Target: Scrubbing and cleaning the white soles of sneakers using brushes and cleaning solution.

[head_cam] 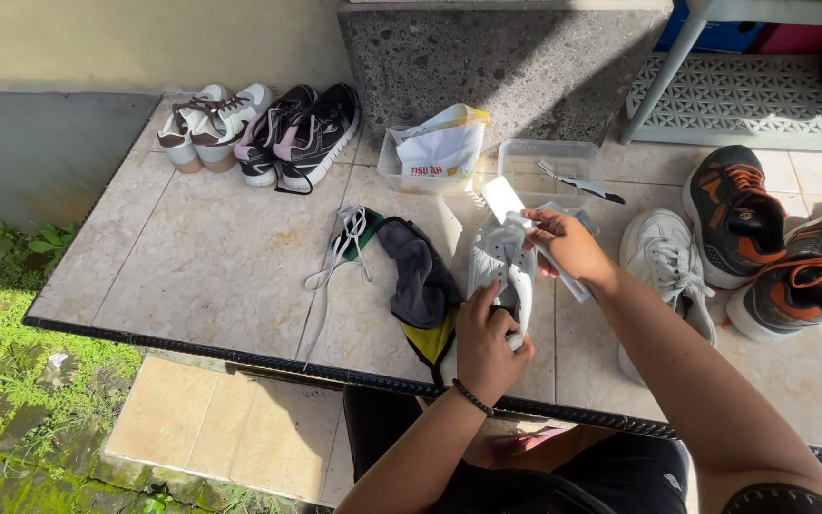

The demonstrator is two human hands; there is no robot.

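My left hand grips the heel end of a white sneaker that lies on the tiled ledge. My right hand is at the shoe's tongue, fingers pinched on its white upper by the opening. A white insole sticks out just beyond the shoe. Loose white laces and a grey, yellow and green cloth lie to the left of the shoe.
A second white sneaker lies to the right, then a black and orange pair. At the back stand a white and tan pair, a black and pink pair, and two clear tubs, one with a tissue pack.
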